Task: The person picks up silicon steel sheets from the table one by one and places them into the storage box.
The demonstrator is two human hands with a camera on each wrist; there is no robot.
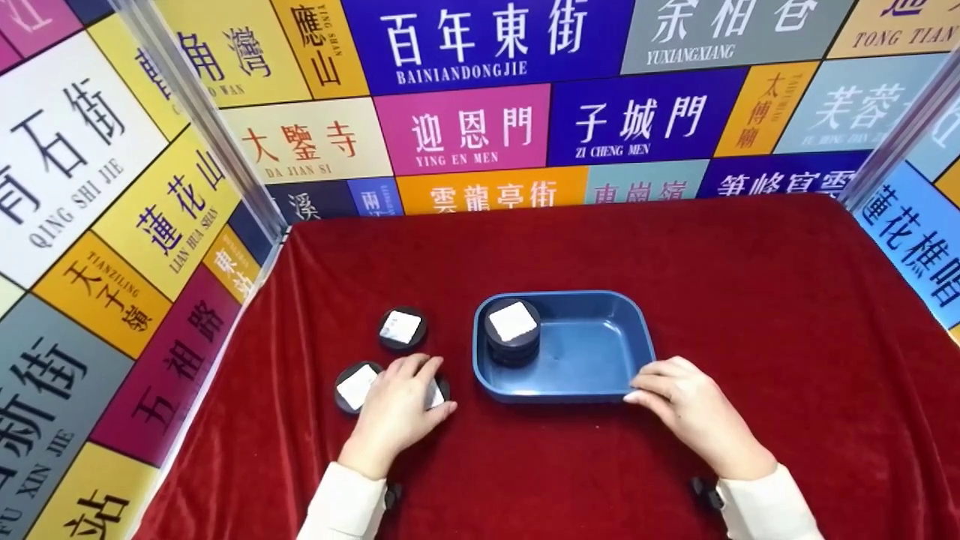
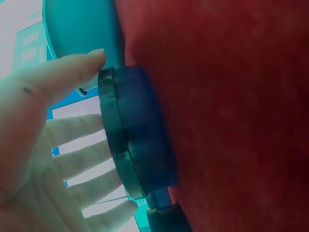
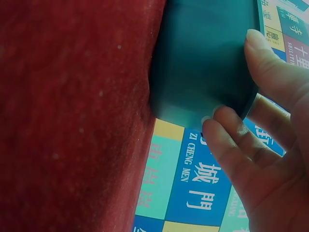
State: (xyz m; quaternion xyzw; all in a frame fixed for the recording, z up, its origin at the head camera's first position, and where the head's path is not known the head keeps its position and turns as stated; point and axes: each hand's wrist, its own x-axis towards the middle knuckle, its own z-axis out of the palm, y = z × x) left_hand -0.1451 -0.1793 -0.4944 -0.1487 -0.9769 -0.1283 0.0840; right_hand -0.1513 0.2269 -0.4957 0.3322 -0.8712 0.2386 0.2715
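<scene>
My left hand (image 1: 400, 401) is over a flat, round black container (image 1: 436, 393) with a white label, partly hidden by the hand. In the left wrist view, thumb and spread fingers stand around the lid of this round container (image 2: 137, 133), which lies on the cloth; firm contact cannot be told. Just left of it is another labelled black container (image 1: 352, 388), and a third one (image 1: 403, 328) lies farther back. With thumb and fingers, my right hand (image 1: 686, 394) pinches the near right corner of a blue rectangular tub (image 1: 585, 360), also seen as a tub wall (image 3: 203, 63) in the right wrist view.
A stack of black round containers (image 1: 513, 332), white label on top, stands in the tub's left end. Red cloth (image 1: 555, 472) covers the table. Panels with printed street names (image 1: 472, 127) rise behind and at both sides.
</scene>
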